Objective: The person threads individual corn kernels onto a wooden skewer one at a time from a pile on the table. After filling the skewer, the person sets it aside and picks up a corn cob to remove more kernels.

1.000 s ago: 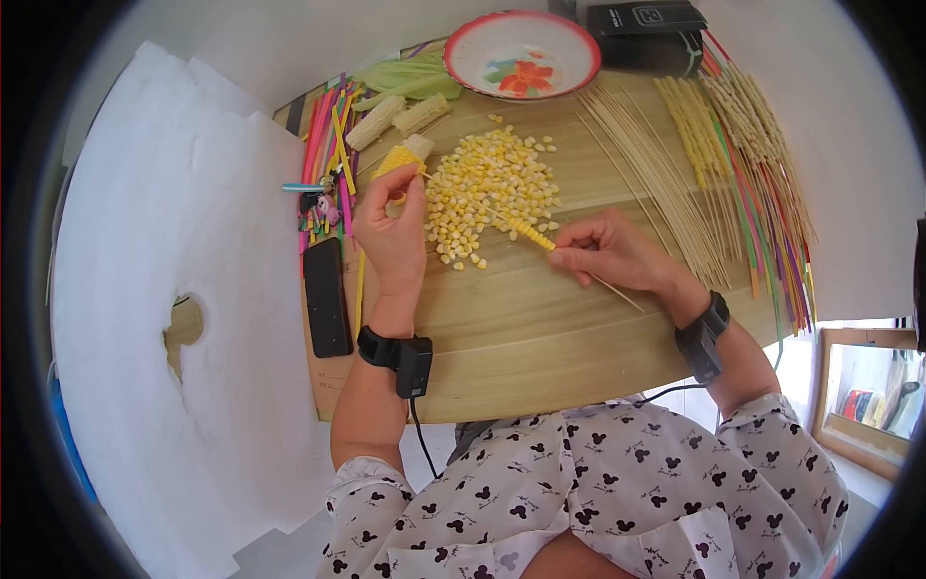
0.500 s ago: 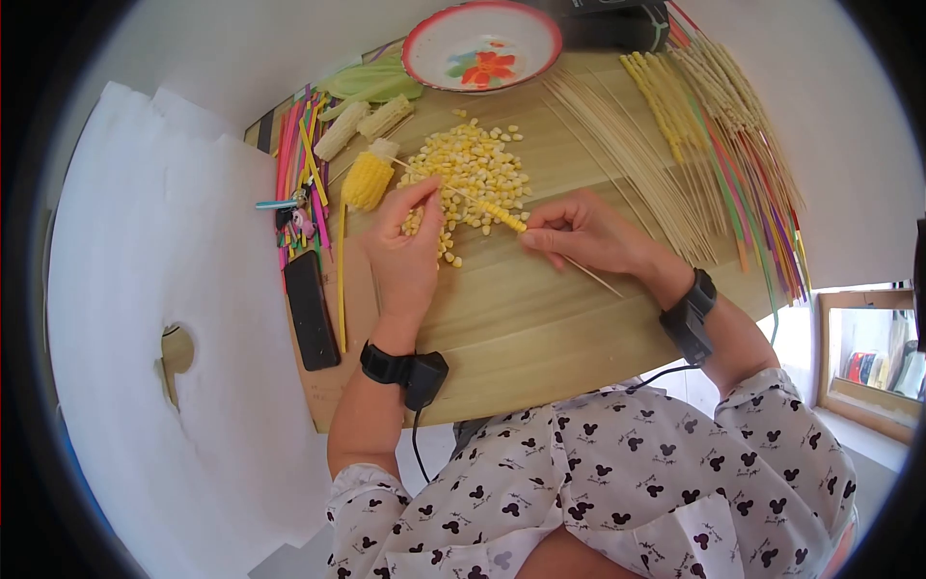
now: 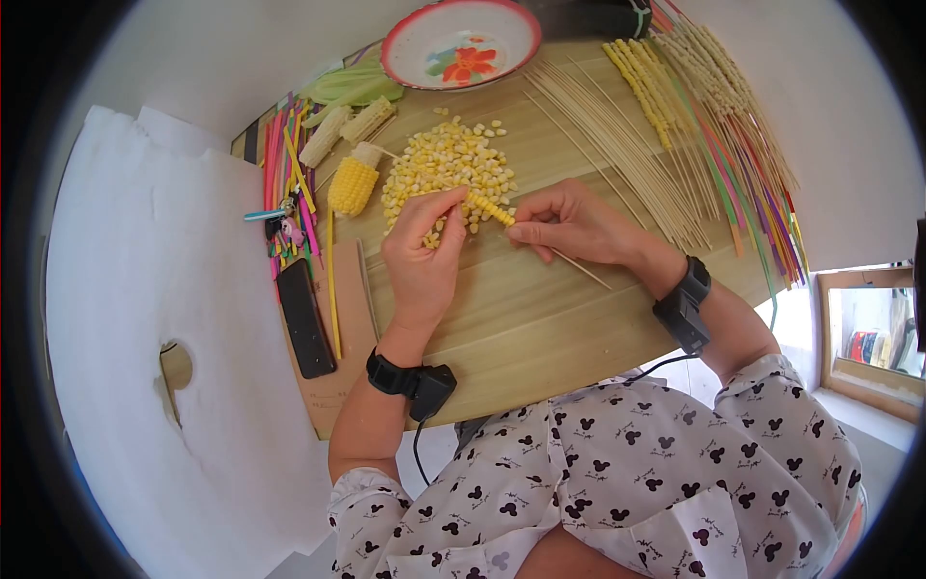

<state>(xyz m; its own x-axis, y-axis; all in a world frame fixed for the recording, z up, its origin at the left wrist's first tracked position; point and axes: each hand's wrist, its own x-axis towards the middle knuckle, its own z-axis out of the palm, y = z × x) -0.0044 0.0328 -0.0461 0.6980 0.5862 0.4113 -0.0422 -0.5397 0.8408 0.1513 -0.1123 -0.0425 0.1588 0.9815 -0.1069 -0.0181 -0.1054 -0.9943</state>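
A thin wooden skewer [image 3: 584, 272] carries a row of yellow corn kernels [image 3: 492, 208] along its upper part. My right hand [image 3: 574, 227] pinches it just below that row, and the bare lower end sticks out toward the right. At the row's upper end are the closed thumb and forefinger of my left hand [image 3: 426, 241], touching the topmost kernel; the fingertips partly hide it and the skewer's tip. Behind both hands lies a pile of loose corn kernels [image 3: 449, 159]. A partly stripped corn cob [image 3: 353, 185] on a stick rests left of the pile.
Bare cobs [image 3: 326, 135] and green husk [image 3: 352, 87] lie at the back left, near a red-rimmed enamel basin [image 3: 461, 43]. Bare skewers [image 3: 617, 145] and finished kernel skewers [image 3: 644, 92] spread on the right. A phone [image 3: 306, 318] lies left, beside coloured sticks [image 3: 280, 154].
My left hand has slid down the skewer from its tip to the top of the kernel row. My right hand keeps its pinch, and the view has shifted slightly.
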